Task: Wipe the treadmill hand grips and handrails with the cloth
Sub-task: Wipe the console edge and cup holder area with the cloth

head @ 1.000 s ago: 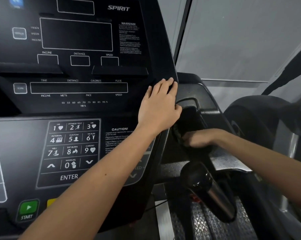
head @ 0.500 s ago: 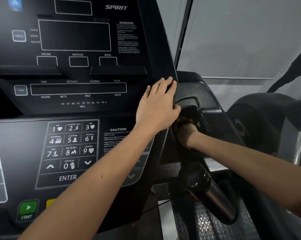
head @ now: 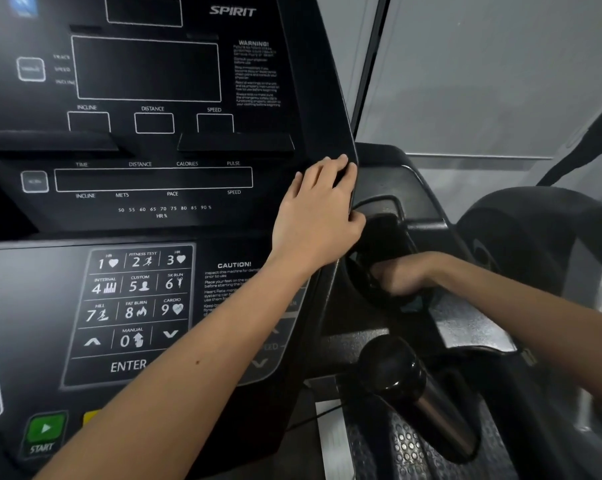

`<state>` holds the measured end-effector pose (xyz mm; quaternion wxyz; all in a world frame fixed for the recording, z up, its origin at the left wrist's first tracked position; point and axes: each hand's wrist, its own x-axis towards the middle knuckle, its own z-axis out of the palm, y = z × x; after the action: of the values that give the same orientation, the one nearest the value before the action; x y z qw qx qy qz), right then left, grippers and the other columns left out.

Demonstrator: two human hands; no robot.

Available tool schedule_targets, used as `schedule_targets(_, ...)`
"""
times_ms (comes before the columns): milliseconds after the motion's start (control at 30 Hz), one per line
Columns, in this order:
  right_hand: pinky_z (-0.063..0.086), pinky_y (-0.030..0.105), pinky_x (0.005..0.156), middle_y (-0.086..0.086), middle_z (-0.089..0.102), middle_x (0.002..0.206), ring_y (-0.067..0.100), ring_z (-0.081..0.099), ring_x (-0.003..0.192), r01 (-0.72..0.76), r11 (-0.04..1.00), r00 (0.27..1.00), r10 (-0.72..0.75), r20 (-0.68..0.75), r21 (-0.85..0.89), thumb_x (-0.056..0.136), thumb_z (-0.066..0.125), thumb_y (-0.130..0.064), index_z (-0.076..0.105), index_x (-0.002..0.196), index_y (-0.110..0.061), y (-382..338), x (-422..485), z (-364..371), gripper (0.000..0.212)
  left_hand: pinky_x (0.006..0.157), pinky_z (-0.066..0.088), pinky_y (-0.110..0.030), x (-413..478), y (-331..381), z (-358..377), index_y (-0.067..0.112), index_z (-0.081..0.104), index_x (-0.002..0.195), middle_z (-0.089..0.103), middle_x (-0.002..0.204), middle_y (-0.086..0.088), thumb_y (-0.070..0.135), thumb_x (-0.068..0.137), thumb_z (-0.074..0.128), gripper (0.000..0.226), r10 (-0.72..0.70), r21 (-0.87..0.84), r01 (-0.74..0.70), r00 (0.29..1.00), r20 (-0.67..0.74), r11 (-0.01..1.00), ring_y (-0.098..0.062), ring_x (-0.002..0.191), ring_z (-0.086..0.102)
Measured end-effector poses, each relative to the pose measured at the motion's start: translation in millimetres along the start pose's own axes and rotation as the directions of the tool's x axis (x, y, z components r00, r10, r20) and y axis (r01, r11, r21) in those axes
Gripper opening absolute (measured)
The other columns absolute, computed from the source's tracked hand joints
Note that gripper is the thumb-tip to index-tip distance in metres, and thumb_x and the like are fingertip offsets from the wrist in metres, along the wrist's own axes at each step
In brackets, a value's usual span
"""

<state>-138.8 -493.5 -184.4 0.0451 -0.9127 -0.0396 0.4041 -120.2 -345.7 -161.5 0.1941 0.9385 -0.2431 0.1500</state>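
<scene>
The left hand (head: 316,220) lies flat on the right edge of the console (head: 154,209), fingers straight and relaxed, seemingly as a brace. The right hand (head: 399,275) is sunk into the dark recess (head: 382,230) just right of the console, fingers curled downward; whether they grip anything I cannot tell. The cloth is not plainly visible, though a bluish patch (head: 413,303) just near of that hand may be it. This looks like wiping around the recess, with the handrail work mostly still to do. The hand grip (head: 417,386), nearer and lower, is untouched; the next move probably calls for lifting the right hand out and bringing it near to wrap that grip
</scene>
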Motion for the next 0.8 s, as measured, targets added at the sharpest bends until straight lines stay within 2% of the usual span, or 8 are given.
schedule_targets(67, 0.039, 0.012, 0.045, 0.008, 0.057, 0.090, 0.016, 0.051, 0.071, -0.020, 0.994, 1.000, 0.022, 0.018, -0.110, 0.091, 0.040, 0.005, 0.049, 0.120, 0.007, -3, 2, 3, 0.030, 0.116, 0.010, -0.035, 0, 0, 0, 0.019, 0.023, 0.147, 0.019, 0.154, 0.005, 0.032, 0.092, 0.044, 0.061, -0.001, 0.003, 0.001, 1.000, 0.001, 1.000, -0.012, 0.143, 0.010)
schedule_targets(167, 0.043, 0.013, 0.046, 0.015, 0.056, 0.111, 0.029, 0.055, 0.102, -0.075, 0.969, 0.997, 0.075, -0.008, -0.234, 0.091, 0.043, 0.005, 0.044, 0.122, -0.003, -5, 7, 11, 0.031, 0.116, 0.011, -0.036, -1, 0, 0, 0.019, 0.023, 0.147, 0.019, 0.154, 0.005, 0.033, 0.092, 0.044, 0.060, -0.003, 0.006, 0.003, 1.000, 0.002, 1.000, -0.012, 0.143, 0.010)
schedule_targets(233, 0.050, 0.027, 0.085, 0.014, 0.039, 0.141, 0.028, 0.040, 0.130, -0.112, 0.940, 0.990, 0.080, -0.112, -0.321, 0.094, 0.042, -0.003, 0.030, 0.140, -0.006, -6, 18, 19, 0.047, 0.116, 0.011, -0.036, -1, 1, -1, 0.019, 0.022, 0.147, 0.018, 0.154, 0.005, 0.033, 0.093, 0.043, 0.060, -0.003, 0.009, 0.003, 1.000, 0.011, 1.000, -0.012, 0.143, 0.009)
schedule_targets(300, 0.032, 0.037, 0.106, 0.010, 0.025, 0.152, 0.024, 0.025, 0.140, -0.162, 0.897, 0.975, 0.081, -0.206, -0.412, 0.099, 0.033, -0.009, 0.020, 0.146, -0.010, -10, 28, 26, 0.049, 0.116, 0.011, -0.036, -2, 1, -1, 0.019, 0.020, 0.148, 0.018, 0.155, 0.005, 0.033, 0.093, 0.043, 0.060, -0.001, 0.015, 0.001, 1.000, 0.014, 1.000, -0.013, 0.144, 0.009)
schedule_targets(567, 0.036, 0.031, 0.101, 0.014, 0.041, 0.143, 0.028, 0.040, 0.131, -0.180, 0.900, 0.976, 0.113, -0.187, -0.397, 0.096, 0.041, -0.012, 0.040, 0.136, -0.001, -33, 17, 9, 0.041, 0.116, 0.010, -0.036, -3, -1, -2, 0.019, 0.019, 0.148, 0.016, 0.156, 0.004, 0.033, 0.094, 0.042, 0.060, 0.005, 0.005, -0.005, 1.000, 0.028, 1.000, -0.012, 0.144, 0.007)
schedule_targets(633, 0.040, 0.026, 0.087, 0.019, 0.056, 0.116, 0.027, 0.054, 0.107, -0.101, 0.940, 0.994, 0.081, -0.074, -0.325, 0.097, 0.032, -0.007, 0.059, 0.103, 0.000, -31, 8, -1, 0.028, 0.116, 0.009, -0.036, -3, -1, -2, 0.019, 0.019, 0.148, 0.015, 0.156, 0.004, 0.033, 0.094, 0.041, 0.061, 0.004, 0.003, -0.004, 0.999, 0.033, 1.000, -0.012, 0.144, 0.007)
schedule_targets(700, 0.038, 0.016, 0.060, 0.006, 0.051, 0.079, 0.014, 0.048, 0.070, -0.081, 0.977, 0.996, 0.075, -0.039, -0.197, 0.098, 0.029, -0.007, 0.051, 0.073, -0.009, -22, -1, -8, 0.033, 0.117, 0.008, -0.036, -3, -1, -1, 0.019, 0.018, 0.148, 0.015, 0.156, 0.004, 0.033, 0.094, 0.041, 0.060, 0.004, 0.001, -0.004, 1.000, 0.030, 1.000, -0.012, 0.144, 0.006)
schedule_targets(800, 0.038, 0.011, 0.058, 0.000, 0.055, 0.088, 0.006, 0.047, 0.070, -0.039, 0.999, 0.993, 0.042, -0.112, 0.027, 0.096, 0.034, -0.006, 0.055, 0.112, -0.001, -5, -6, -6, 0.027, 0.116, 0.008, -0.036, -2, -1, -1, 0.019, 0.019, 0.148, 0.016, 0.155, 0.004, 0.032, 0.094, 0.041, 0.060, 0.005, 0.002, -0.005, 1.000, 0.024, 1.000, -0.012, 0.144, 0.007)
